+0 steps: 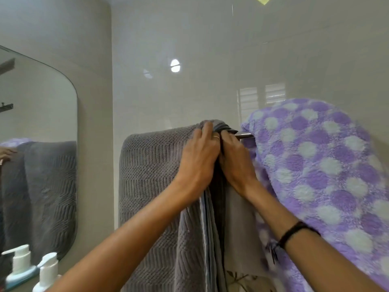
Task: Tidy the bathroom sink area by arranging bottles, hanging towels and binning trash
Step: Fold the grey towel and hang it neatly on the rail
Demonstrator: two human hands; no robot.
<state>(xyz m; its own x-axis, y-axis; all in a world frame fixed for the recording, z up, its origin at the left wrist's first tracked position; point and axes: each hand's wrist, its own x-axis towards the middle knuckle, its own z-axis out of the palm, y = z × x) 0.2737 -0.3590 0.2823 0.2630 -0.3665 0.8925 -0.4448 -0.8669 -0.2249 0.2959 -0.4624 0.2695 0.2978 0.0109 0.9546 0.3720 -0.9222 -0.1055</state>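
A grey textured towel (147,175) hangs over a chrome towel rail (244,135) on the tiled wall. Its right edge is bunched up at the top of the rail. My left hand (200,157) grips that bunched edge from the left, fingers curled over the fold. My right hand (235,163) pinches the same bunched fabric from the right, just below the bare bit of rail. A fluffy purple towel with pale dots (315,169) hangs over the rail to the right, touching my right forearm.
A mirror (37,123) on the left wall reflects the grey towel. A white pump bottle (47,272) stands at the lower left, with its reflection beside it. The glossy tiled wall (189,81) runs behind the rail.
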